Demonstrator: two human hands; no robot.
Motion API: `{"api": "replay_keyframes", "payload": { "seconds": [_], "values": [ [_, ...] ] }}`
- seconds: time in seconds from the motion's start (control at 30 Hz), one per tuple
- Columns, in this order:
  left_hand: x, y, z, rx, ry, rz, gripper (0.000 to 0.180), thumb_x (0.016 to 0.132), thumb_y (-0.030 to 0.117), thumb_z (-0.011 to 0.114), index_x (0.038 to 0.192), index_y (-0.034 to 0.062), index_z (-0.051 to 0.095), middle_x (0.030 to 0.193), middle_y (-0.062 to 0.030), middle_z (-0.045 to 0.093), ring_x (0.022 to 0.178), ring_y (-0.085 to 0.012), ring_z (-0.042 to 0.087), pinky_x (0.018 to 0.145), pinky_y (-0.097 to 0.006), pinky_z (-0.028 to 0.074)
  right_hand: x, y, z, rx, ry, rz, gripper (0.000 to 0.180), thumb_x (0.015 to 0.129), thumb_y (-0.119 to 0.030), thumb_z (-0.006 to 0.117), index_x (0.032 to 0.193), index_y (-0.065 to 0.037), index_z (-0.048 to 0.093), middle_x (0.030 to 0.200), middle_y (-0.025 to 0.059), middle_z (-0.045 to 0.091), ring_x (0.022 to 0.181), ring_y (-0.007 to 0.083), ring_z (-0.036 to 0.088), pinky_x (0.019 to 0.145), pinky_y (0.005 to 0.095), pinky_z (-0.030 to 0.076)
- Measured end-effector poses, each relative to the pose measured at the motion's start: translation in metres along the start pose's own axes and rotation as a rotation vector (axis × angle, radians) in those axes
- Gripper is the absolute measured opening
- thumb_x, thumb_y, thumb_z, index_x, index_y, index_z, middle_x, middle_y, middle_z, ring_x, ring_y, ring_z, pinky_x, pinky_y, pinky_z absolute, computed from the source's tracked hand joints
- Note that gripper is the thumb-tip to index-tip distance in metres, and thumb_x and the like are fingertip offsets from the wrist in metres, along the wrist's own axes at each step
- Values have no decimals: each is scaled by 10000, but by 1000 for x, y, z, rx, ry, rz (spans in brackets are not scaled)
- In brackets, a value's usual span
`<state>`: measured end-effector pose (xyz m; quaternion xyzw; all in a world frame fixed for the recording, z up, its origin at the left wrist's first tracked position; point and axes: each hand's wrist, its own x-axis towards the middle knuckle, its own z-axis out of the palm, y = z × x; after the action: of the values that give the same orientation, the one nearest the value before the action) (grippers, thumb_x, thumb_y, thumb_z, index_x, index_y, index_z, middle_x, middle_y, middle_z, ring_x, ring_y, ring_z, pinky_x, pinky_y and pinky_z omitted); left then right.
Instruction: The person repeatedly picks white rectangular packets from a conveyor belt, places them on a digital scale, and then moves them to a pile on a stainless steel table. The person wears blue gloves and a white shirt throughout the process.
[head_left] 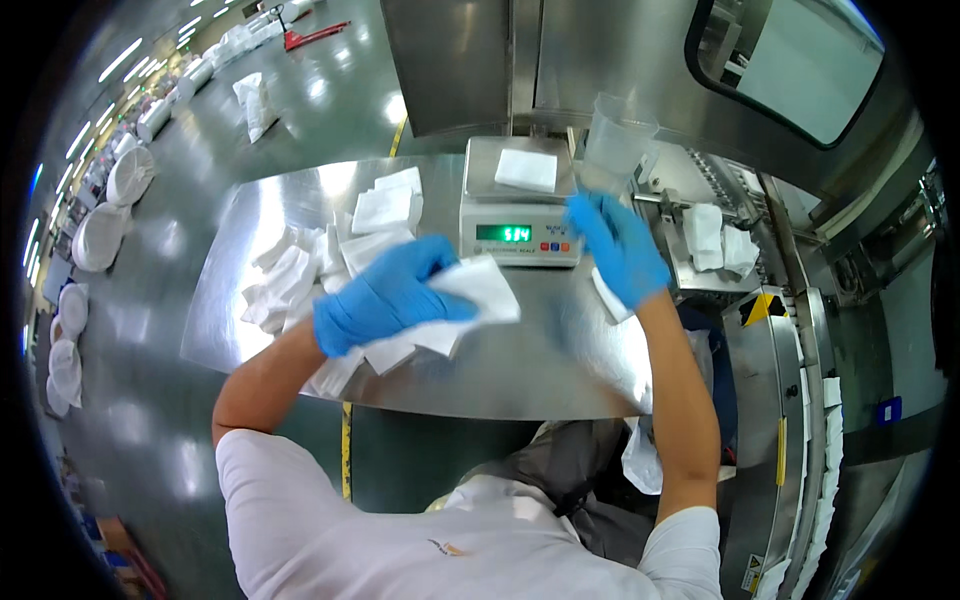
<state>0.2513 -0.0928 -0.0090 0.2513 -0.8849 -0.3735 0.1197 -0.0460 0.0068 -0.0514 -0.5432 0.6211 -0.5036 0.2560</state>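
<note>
The left hand (395, 298), gloved in blue, grips a folded white cloth (487, 291), its free end pointing toward the right hand (618, 250). That one is at the scale's (518, 214) right edge; from here I cannot tell whether it holds anything. Another white piece (526, 170) lies on the weighing plate, beyond and between both hands.

Head-cam's a wide fisheye, pretty close, looking steeply down past the white shirt (400, 545) onto the steel table (530, 365), green floor (140, 365) off left.
</note>
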Motion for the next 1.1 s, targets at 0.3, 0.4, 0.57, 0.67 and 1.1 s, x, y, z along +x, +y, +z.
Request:
{"api": "replay_keyframes", "payload": {
  "seconds": [0.3, 0.4, 0.57, 0.67, 1.1],
  "values": [
    [-20, 51, 106, -258, -310, 127, 443, 829, 326, 842, 1075, 40, 610, 980, -114, 669, 878, -181, 635, 772, -331, 519, -195, -29, 33, 334, 96, 426, 299, 941, -266, 737, 1097, -15, 693, 907, 54, 699, 770, 110, 638, 681, 265, 532],
    [-25, 59, 132, -363, -363, 130, 417, 834, 301, 840, 1066, 35, 617, 982, -103, 668, 867, -171, 632, 769, -324, 520, -236, -22, 36, 424, 270, 474, 294, 949, -256, 728, 1094, -4, 683, 865, 50, 693, 676, 73, 608, 565, 226, 494],
    [-34, 71, 188, -585, -408, -31, 330, 838, 213, 827, 1052, 47, 638, 965, -59, 662, 854, -138, 623, 768, -307, 523, -295, -10, 21, 598, 417, 409, 277, 943, -193, 723, 1135, -2, 666, 899, 56, 695, 701, 88, 622, 565, 218, 501],
    [-34, 91, 217, -745, -479, -136, 295, 853, 139, 790, 1085, 32, 642, 970, -59, 669, 875, -134, 634, 779, -289, 531, -339, 3, 8, 544, 461, 474, 344, 913, -133, 744, 1209, -4, 627, 1016, 75, 686, 833, 127, 647, 713, 269, 552],
    [13, 295, 418, -990, -846, 309, 512, 882, 18, 698, 1359, -42, 522, 1239, -156, 634, 1096, -222, 645, 951, -334, 535, -502, -40, -99, 416, 1312, 383, 294, 977, -213, 686, 1159, -6, 586, 845, 95, 693, 614, 133, 659, 525, 266, 531]
  ]
}}
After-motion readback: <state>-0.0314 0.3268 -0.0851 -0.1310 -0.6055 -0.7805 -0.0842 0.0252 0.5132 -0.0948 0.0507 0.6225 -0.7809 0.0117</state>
